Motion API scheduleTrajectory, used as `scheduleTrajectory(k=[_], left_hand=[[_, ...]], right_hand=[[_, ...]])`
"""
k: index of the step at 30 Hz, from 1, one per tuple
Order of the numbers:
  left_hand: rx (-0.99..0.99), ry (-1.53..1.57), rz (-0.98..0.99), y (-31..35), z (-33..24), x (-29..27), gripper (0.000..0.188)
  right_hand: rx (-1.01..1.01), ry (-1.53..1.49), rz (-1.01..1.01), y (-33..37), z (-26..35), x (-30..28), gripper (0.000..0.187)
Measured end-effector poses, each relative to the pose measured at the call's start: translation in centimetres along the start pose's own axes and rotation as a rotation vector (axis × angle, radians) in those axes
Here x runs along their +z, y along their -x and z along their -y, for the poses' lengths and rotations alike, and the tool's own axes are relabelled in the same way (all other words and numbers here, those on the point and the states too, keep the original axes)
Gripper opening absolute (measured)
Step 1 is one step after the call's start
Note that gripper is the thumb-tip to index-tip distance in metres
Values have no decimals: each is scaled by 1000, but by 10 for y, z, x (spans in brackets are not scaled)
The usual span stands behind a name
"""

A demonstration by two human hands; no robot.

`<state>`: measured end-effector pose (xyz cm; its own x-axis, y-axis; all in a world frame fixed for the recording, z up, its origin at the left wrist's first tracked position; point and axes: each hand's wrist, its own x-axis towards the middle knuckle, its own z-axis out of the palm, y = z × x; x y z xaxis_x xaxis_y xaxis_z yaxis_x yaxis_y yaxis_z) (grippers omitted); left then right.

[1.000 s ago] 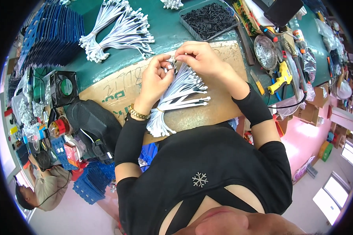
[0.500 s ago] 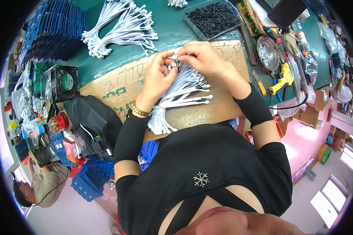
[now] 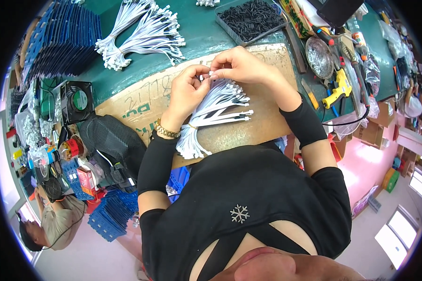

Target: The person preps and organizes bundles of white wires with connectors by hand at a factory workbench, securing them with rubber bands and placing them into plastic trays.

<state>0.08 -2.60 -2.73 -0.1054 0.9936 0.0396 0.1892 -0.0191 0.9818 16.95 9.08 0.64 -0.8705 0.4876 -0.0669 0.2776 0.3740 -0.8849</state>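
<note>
My left hand (image 3: pixel 187 90) and my right hand (image 3: pixel 239 65) meet over the far part of a cardboard sheet (image 3: pixel 262 129). Both have their fingertips pinched on the end of a white cable, where a small white connector (image 3: pixel 211 73) peeks out between them. Most of that cable end is covered by the fingers. Below the hands a bundle of white cables (image 3: pixel 220 103) lies fanned out on the cardboard, tied near its lower end by a thin band. Several of its ends look dark-tipped.
Two more white cable bundles (image 3: pixel 150 40) lie on the green table at the back. A tray of small black tubes (image 3: pixel 251 21) stands right of them. To the right are a metal bowl (image 3: pixel 320 58) and a yellow glue gun (image 3: pixel 338 89); blue racks (image 3: pixel 63 40) and a fan (image 3: pixel 77 100) stand left.
Both hands have drawn closer together at the fingertips, and the right hand has shifted slightly left. The white connector now shows between them. The bundle lies as before.
</note>
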Motion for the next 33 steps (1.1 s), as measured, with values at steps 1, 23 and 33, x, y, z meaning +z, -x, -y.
scheduleTrajectory(k=[1,23,33], left_hand=[[-1,0,2,0,-1,-1,20],[78,-357,82,-3,-13,-8,17],[70,-374,98,-3,-10,-10,12]], right_hand=[[3,9,-6,0,-1,0,20],[97,-310,18,11,-12,7,15],[200,-265,22,5,-1,9,17]])
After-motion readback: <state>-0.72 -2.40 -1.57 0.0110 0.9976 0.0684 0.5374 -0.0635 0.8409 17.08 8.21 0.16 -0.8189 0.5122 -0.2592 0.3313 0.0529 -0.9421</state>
